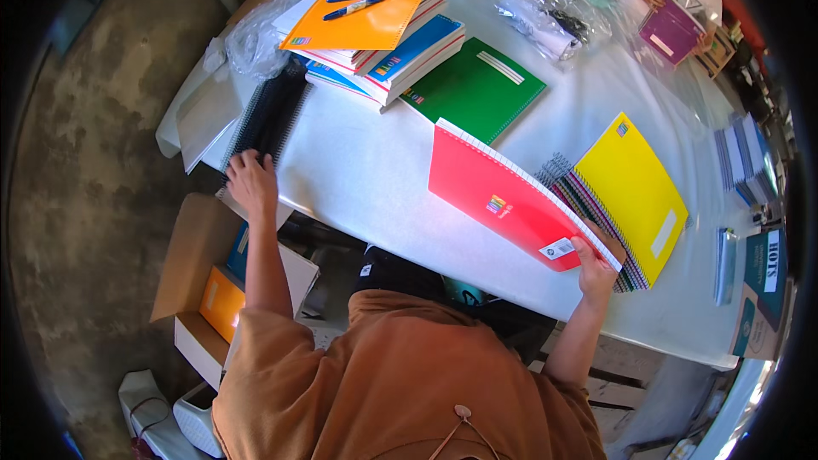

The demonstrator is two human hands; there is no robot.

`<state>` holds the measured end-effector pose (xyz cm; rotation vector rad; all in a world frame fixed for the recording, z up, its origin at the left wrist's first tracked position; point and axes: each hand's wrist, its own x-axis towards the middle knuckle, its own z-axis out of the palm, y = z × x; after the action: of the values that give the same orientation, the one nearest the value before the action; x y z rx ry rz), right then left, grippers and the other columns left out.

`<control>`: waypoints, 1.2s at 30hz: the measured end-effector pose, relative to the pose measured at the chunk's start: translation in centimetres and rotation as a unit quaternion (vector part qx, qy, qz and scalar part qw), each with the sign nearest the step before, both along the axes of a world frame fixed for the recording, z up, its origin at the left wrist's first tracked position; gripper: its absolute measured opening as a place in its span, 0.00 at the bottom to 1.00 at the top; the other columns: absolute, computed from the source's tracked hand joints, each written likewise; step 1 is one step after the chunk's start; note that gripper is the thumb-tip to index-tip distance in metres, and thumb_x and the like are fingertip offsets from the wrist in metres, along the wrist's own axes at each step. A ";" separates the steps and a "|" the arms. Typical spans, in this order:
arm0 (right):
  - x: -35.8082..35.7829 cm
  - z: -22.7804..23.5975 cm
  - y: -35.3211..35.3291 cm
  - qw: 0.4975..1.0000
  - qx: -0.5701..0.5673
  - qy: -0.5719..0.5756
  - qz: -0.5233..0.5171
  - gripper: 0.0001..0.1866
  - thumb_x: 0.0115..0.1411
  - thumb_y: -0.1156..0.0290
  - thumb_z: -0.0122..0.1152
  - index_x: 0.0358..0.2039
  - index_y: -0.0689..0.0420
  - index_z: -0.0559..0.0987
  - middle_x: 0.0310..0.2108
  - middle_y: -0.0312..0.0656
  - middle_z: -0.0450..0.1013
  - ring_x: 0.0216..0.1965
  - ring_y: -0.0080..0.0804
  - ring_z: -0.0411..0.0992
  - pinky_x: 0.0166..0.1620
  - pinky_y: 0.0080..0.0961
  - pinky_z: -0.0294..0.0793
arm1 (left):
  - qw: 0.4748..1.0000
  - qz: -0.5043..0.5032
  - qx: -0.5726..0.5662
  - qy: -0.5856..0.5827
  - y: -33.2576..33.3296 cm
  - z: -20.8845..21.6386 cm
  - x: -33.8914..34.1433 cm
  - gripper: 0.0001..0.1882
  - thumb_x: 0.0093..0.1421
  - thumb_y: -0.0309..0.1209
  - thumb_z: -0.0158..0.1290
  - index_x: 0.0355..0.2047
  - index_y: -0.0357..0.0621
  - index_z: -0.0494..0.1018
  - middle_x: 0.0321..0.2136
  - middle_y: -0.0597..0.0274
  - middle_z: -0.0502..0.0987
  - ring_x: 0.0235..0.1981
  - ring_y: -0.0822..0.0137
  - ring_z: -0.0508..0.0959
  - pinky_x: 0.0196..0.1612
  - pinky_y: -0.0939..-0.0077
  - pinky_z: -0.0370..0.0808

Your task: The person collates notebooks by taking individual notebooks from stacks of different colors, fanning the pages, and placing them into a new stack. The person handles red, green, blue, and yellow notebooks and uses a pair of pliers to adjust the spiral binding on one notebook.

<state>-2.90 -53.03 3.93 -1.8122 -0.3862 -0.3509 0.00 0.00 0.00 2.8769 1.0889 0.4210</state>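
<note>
My right hand grips a red notebook by its near right corner, thumb on the cover. The notebook is tilted up, with white page edges showing along its upper long side and no coil visible there. At the table's left edge, my left hand rests on a pile of black spiral binding coils, its fingers apart and bent over them. Whether it pinches a coil is hidden. Just beyond the red notebook lies a stack of spiral-bound notebooks with a yellow cover on top.
A green notebook lies beside stacked notebooks topped by an orange one with pens. Clear plastic wrapping sits at the far left. An open cardboard box stands below left. Across the table, another person holds a purple notebook.
</note>
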 end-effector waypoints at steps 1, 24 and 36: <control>-0.1 0.0 -0.1 1.000 0.015 0.000 0.001 0.13 0.52 0.74 0.62 0.38 0.66 0.77 0.35 0.48 0.77 0.34 0.30 0.75 0.42 0.21 0.71 | 0.988 0.006 0.145 -0.051 0.7 -0.3 0.1 0.18 0.50 0.44 0.56 0.39 0.51 0.71 0.41 0.57 0.72 0.45 0.53 0.71 0.47 0.53 0.63; -0.2 0.6 0.9 0.998 -0.009 -0.044 -0.045 0.14 0.53 0.76 0.61 0.40 0.66 0.77 0.35 0.48 0.77 0.33 0.26 0.74 0.40 0.19 0.70 | 0.694 -0.318 -0.507 -0.401 -8.9 9.4 1.5 0.15 0.66 0.37 0.40 0.43 0.39 0.68 0.28 0.63 0.71 0.25 0.76 0.66 0.31 0.81 0.63; -1.0 1.5 0.6 0.999 0.017 -0.014 -0.034 0.13 0.53 0.77 0.59 0.40 0.66 0.77 0.35 0.47 0.76 0.34 0.24 0.73 0.40 0.18 0.70 | 0.699 -0.564 -0.429 -0.100 -19.4 9.7 3.9 0.17 0.66 0.39 0.40 0.33 0.37 0.69 0.23 0.66 0.68 0.22 0.76 0.61 0.26 0.82 0.61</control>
<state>-3.90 -52.40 5.45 -1.7929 -0.3358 -0.4281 3.85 -19.40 9.68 1.9726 -0.5292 0.0636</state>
